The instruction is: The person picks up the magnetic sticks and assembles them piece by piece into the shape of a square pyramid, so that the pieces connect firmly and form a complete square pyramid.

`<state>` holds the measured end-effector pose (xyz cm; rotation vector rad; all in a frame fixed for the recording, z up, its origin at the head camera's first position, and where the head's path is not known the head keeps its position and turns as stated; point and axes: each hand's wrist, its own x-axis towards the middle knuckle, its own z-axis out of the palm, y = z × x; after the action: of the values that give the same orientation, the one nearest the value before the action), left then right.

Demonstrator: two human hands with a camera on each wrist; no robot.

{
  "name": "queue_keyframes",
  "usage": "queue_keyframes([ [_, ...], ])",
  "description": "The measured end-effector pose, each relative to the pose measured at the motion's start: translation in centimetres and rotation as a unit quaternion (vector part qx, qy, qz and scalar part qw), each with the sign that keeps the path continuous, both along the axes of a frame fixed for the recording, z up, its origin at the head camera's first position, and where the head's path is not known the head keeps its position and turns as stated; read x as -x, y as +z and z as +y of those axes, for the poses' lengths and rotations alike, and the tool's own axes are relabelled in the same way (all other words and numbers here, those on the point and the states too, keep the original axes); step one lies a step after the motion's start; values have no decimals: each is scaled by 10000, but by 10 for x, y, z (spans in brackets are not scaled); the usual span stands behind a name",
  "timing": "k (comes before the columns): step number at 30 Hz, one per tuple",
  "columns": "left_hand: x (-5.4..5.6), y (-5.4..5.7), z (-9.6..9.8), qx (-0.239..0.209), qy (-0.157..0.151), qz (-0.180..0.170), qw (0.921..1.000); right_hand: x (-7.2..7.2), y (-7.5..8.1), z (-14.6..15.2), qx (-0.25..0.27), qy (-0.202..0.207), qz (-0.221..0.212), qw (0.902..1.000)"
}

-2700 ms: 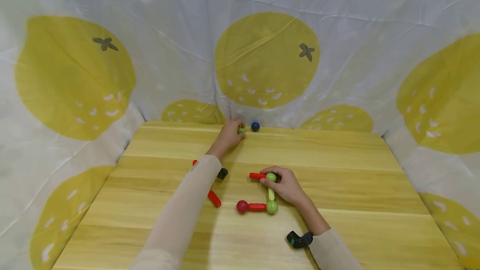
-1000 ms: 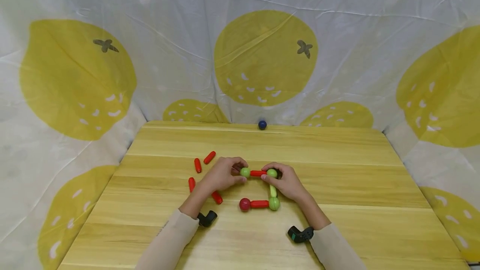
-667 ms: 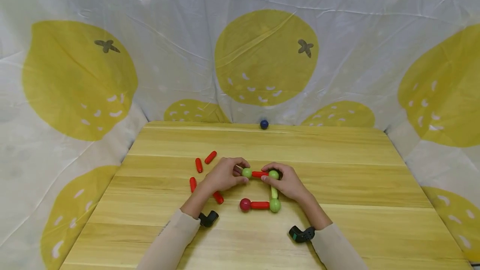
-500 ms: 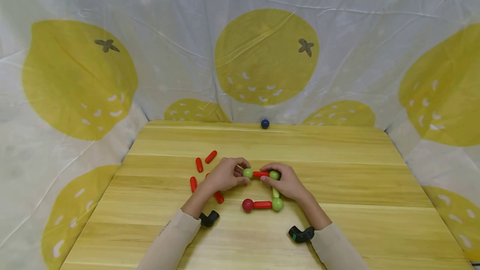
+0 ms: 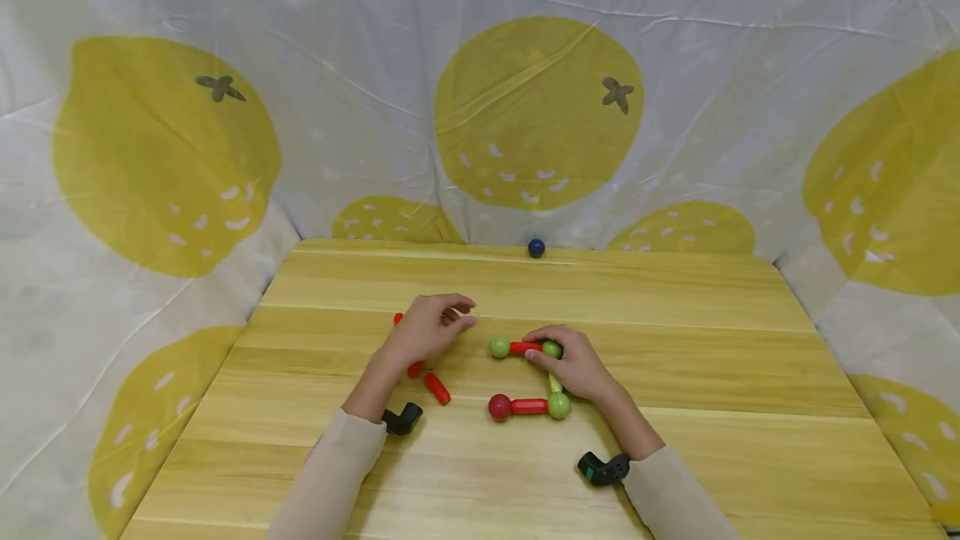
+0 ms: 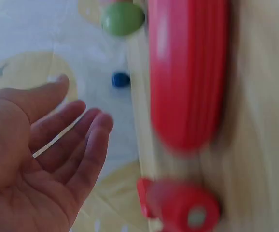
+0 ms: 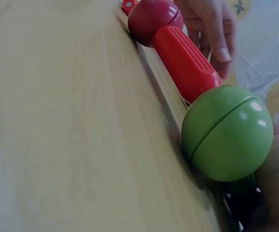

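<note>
My left hand (image 5: 427,330) hovers over the table left of a built shape, fingers loosely bent, holding nothing. With thumb and fingers, my right hand (image 5: 576,363) pinches the far red magnetic rod (image 5: 523,347) close to a green ball (image 5: 552,349) at the corner. On that rod's left end sits another green ball (image 5: 499,347). A yellow-green rod (image 5: 554,383) runs from the corner to a nearer green ball (image 7: 229,133). From there a red rod (image 7: 184,60) leads to a dark red ball (image 5: 499,407). Together they form a three-sided frame.
Loose red rods lie under and beside my left forearm, one red rod (image 5: 437,388) in plain sight, others partly hidden. A blue ball (image 5: 536,247) rests at the table's (image 5: 675,298) far edge, before a lemon-print cloth (image 5: 375,107). Black wrist devices are on both wrists.
My left hand brought a green ball from the far edge to the red rod's left end, then let go and moved back left. My right hand stays at the far corner.
</note>
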<state>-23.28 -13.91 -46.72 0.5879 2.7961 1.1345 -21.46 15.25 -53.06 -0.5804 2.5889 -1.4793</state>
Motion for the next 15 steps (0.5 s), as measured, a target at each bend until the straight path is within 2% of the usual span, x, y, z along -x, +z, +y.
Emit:
queue_keyframes([
  [3,7,2,-16,279,528,414,9974,0,0,0,-16,-17,-19,10000],
  [7,15,-3,-31,653,934,564,9919,0,-1,1,-32,-17,5,10000],
  [11,20,-10,-38,816,1170,466,9887,1,-2,1,-181,17,148,9997],
  [15,22,-14,-40,846,1204,390,9883,1,-2,0,-168,26,191,9997],
])
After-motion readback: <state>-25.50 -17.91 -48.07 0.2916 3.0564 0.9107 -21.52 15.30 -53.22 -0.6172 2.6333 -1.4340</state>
